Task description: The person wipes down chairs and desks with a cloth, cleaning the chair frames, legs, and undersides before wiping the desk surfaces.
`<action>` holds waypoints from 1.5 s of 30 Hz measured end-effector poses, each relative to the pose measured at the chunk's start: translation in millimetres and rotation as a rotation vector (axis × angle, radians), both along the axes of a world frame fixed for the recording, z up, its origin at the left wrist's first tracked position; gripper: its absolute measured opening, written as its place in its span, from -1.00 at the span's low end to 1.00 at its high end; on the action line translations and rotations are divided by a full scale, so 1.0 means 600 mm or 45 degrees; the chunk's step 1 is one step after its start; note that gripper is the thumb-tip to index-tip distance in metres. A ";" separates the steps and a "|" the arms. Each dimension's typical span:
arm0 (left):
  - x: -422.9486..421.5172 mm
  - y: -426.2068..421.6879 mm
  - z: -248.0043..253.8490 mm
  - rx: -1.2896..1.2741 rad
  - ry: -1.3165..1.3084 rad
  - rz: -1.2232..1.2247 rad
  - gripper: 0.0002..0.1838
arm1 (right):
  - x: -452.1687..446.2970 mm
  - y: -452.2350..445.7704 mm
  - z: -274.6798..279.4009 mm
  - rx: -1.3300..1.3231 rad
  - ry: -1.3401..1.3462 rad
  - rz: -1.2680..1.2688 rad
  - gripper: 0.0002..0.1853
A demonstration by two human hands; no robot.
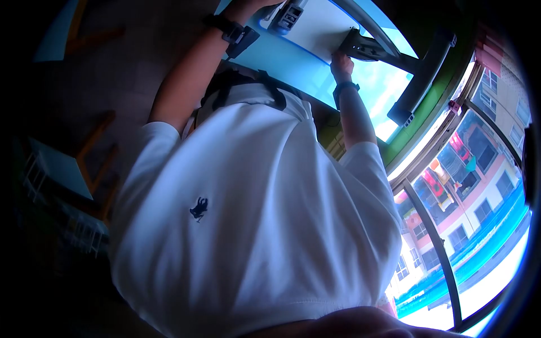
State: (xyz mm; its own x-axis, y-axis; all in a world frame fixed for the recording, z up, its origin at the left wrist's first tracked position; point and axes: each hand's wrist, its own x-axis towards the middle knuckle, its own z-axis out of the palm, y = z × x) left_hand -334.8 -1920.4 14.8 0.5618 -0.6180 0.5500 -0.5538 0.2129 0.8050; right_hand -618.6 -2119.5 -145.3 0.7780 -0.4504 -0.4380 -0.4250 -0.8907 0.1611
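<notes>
Right hand curled closed, gripping dark bracket

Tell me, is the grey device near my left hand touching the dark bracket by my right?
Apart: the head view shows the white panel between the grey device and dark bracket.

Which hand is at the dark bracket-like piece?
The right hand, right against the dark bracket-like piece; the left hand is away from it, partly cut off at top.

The right hand grips a dark fitting at a pale blue tabletop.
</notes>
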 end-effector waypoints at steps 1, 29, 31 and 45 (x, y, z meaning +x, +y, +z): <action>-0.005 0.003 -0.023 0.000 -0.004 -0.006 -0.11 | -0.003 -0.002 0.002 0.018 0.002 0.028 -0.82; -0.034 0.021 0.045 0.729 0.367 -0.168 -0.33 | -0.021 0.020 -0.005 0.019 -0.184 -0.179 -0.88; -0.036 0.019 0.039 0.569 0.394 -0.199 -0.25 | -0.019 0.025 -0.010 0.028 -0.173 -0.253 -0.88; 0.050 0.046 0.025 -0.163 1.534 -0.510 -0.49 | -0.027 0.015 -0.008 0.035 -0.187 -0.281 -0.89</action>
